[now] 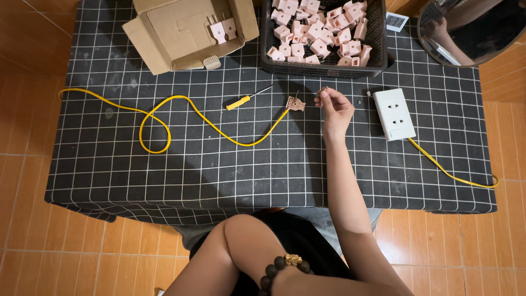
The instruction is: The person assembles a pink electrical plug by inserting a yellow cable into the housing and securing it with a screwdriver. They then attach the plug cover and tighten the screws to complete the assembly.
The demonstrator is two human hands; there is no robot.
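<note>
Pink plug (296,103) with its yellow cord (181,107) lies on the bench (219,164) just beside our right hand (333,109), which pinches a small part (324,89) we cannot make out; our left hand is out of view. We judge that part could slip and roll among the cloth's squares, so loosely is it pinched. Behind stand an open brown carton (181,30), a black basket (323,68) of pink plugs and a white socket block (394,114).

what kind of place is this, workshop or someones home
Likely a home workbench for piecework assembling plugs: a cloth-covered table on tiled floor, a black crate heaped with pink plug parts, and a yellow screwdriver.
</note>
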